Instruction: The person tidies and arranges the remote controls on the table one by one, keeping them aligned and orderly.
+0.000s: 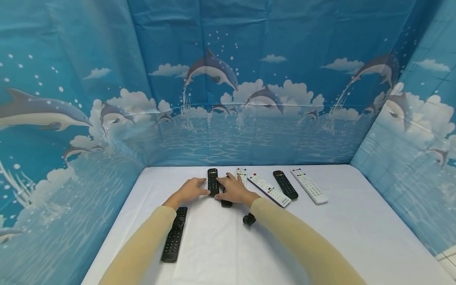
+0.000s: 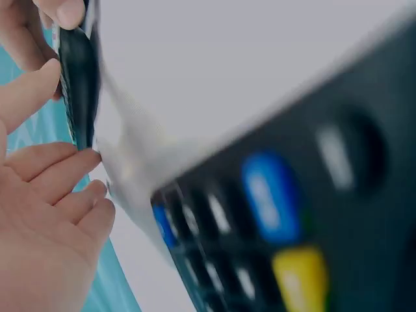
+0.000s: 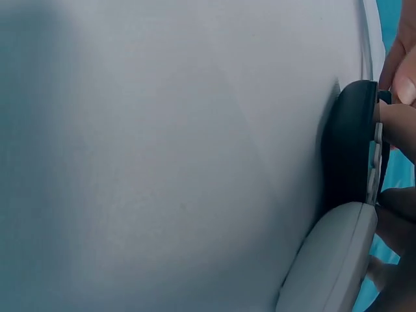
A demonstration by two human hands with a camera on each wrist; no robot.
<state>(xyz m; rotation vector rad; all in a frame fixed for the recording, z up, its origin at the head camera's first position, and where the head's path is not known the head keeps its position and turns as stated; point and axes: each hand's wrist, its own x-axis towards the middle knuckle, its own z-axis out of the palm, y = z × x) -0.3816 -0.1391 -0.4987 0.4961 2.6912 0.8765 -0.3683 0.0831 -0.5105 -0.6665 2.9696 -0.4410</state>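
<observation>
My left hand (image 1: pixel 190 190), fingers mostly straight, is at the left side of a slim black remote control (image 1: pixel 213 180) with coloured buttons. The thumb comes to its near left corner. In the left wrist view, my left fingertips (image 2: pixel 88 158) meet this remote's edge. My right hand (image 1: pixel 233 190) reaches over a second black remote (image 1: pixel 226 203), partly hidden beneath it, and touches the first remote's right side. A white remote (image 1: pixel 242 174) stands just beyond the right hand; in the right wrist view the second black remote (image 3: pixel 351 143) lies beside it.
To the right lie a white remote (image 1: pixel 269 190), a black one (image 1: pixel 285 185) and a longer white one (image 1: pixel 309 186). Another black remote (image 1: pixel 174 235) lies below my left wrist. A blue dolphin-print curtain (image 1: pixel 228 130) borders the white-covered table (image 1: pixel 213 253).
</observation>
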